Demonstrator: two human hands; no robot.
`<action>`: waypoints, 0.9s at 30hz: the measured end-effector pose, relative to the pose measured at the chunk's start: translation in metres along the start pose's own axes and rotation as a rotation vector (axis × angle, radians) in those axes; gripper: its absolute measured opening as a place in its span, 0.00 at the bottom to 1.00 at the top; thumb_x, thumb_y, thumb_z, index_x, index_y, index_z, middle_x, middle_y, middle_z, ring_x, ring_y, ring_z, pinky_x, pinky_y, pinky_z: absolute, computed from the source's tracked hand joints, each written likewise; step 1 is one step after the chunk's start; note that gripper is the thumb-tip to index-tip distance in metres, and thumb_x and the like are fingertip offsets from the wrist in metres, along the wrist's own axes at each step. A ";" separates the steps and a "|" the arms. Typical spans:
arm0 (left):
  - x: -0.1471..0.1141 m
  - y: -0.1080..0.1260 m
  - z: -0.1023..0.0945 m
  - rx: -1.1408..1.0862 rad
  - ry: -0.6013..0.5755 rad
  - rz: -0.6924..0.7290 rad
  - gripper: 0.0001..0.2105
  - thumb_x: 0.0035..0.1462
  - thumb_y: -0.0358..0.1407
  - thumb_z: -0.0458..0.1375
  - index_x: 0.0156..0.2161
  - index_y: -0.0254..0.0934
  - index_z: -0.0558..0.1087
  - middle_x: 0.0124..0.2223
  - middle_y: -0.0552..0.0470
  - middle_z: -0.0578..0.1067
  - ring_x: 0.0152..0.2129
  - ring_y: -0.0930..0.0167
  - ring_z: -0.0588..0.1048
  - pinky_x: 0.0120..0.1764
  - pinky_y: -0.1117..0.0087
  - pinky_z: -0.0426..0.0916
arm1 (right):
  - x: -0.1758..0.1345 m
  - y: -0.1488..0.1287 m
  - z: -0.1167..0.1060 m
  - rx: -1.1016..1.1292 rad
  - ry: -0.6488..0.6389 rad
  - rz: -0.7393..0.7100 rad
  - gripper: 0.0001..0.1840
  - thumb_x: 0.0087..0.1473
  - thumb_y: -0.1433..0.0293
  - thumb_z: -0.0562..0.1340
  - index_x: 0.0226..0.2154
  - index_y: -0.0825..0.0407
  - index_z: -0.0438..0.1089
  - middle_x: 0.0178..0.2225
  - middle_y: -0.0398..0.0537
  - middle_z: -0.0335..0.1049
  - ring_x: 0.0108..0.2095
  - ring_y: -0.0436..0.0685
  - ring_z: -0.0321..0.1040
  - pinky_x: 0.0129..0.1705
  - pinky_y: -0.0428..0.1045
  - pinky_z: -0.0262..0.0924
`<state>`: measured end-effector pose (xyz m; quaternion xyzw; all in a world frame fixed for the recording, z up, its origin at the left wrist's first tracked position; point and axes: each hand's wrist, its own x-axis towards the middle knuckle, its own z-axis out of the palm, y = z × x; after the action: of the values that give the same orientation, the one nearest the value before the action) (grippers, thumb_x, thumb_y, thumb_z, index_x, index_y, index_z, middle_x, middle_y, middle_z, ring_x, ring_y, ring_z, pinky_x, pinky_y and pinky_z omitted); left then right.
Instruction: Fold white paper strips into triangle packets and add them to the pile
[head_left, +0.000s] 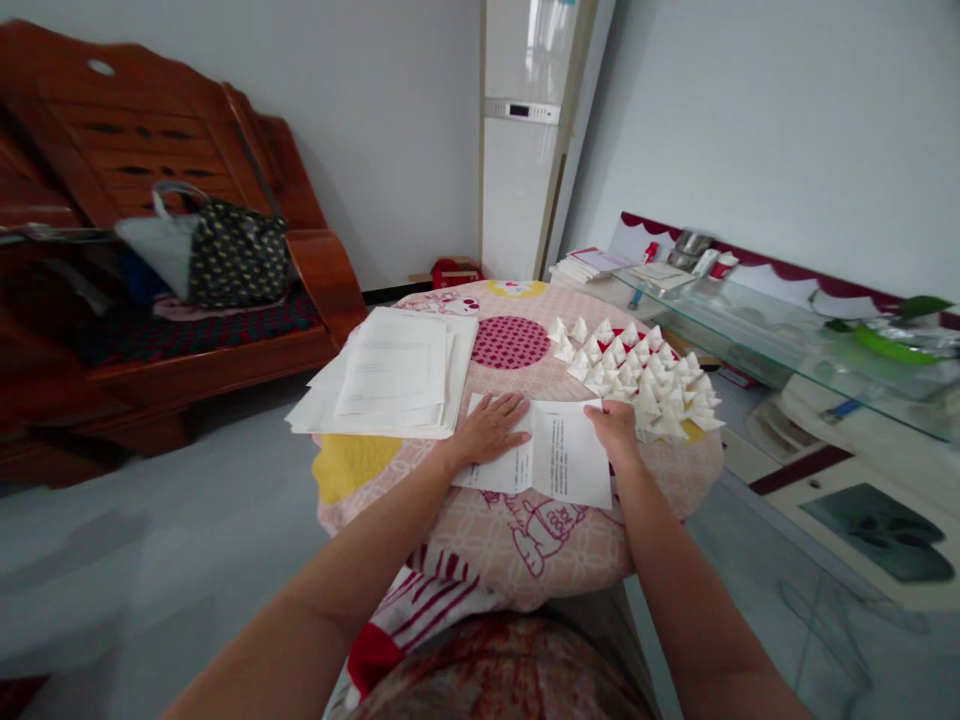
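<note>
A printed sheet of paper with a crease down its middle lies on the round cloth-covered table. My left hand rests flat on the left half of the sheet, fingers stretched out. At the sheet's upper right corner, my right hand is closed, pinching the paper's edge between thumb and fingers. Left of my hands is a stack of white paper. Several folded paper pieces with pointed tips stand in rows beyond my right hand.
A glass-topped cabinet runs along the right wall, bearing papers, cups and a green bowl. To the left stands a wooden bench with a patterned bag on it. A tall white appliance fills the back corner.
</note>
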<state>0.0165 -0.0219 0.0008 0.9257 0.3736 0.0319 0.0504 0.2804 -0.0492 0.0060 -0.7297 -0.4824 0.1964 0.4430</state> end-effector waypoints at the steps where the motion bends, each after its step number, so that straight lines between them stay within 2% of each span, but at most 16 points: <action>1: 0.000 0.000 0.000 0.002 0.000 -0.002 0.32 0.73 0.51 0.39 0.75 0.36 0.51 0.76 0.41 0.51 0.73 0.62 0.50 0.72 0.53 0.41 | 0.000 0.001 0.000 -0.008 0.004 0.009 0.13 0.41 0.62 0.63 0.14 0.51 0.67 0.14 0.40 0.57 0.22 0.53 0.59 0.26 0.48 0.51; 9: 0.002 0.000 0.002 0.013 0.002 -0.001 0.32 0.74 0.50 0.39 0.74 0.34 0.52 0.76 0.40 0.51 0.73 0.62 0.50 0.72 0.53 0.42 | 0.005 0.013 0.003 -0.008 0.010 0.055 0.10 0.38 0.64 0.64 0.14 0.52 0.70 0.14 0.40 0.58 0.22 0.54 0.60 0.25 0.48 0.50; 19: 0.002 -0.007 0.001 0.032 0.014 0.004 0.32 0.74 0.50 0.38 0.74 0.36 0.51 0.76 0.42 0.52 0.73 0.62 0.51 0.72 0.53 0.43 | 0.000 0.008 0.003 -0.034 0.008 0.055 0.11 0.38 0.64 0.64 0.14 0.52 0.69 0.14 0.40 0.56 0.21 0.53 0.57 0.24 0.48 0.47; 25: 0.002 -0.007 0.002 0.027 0.035 0.001 0.32 0.73 0.51 0.38 0.74 0.37 0.52 0.76 0.43 0.53 0.73 0.63 0.52 0.72 0.54 0.43 | -0.004 0.008 -0.001 0.000 -0.049 0.066 0.16 0.42 0.58 0.64 0.20 0.55 0.76 0.17 0.44 0.66 0.22 0.55 0.62 0.24 0.48 0.51; 27: 0.003 -0.008 0.003 0.020 0.034 -0.002 0.31 0.73 0.50 0.38 0.75 0.38 0.51 0.76 0.43 0.53 0.73 0.63 0.51 0.72 0.54 0.43 | -0.008 0.011 -0.003 0.005 -0.093 0.009 0.18 0.44 0.57 0.63 0.23 0.55 0.78 0.18 0.46 0.69 0.22 0.56 0.64 0.24 0.49 0.54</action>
<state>0.0133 -0.0145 -0.0035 0.9251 0.3757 0.0439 0.0349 0.2850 -0.0596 -0.0030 -0.7208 -0.4988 0.2334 0.4210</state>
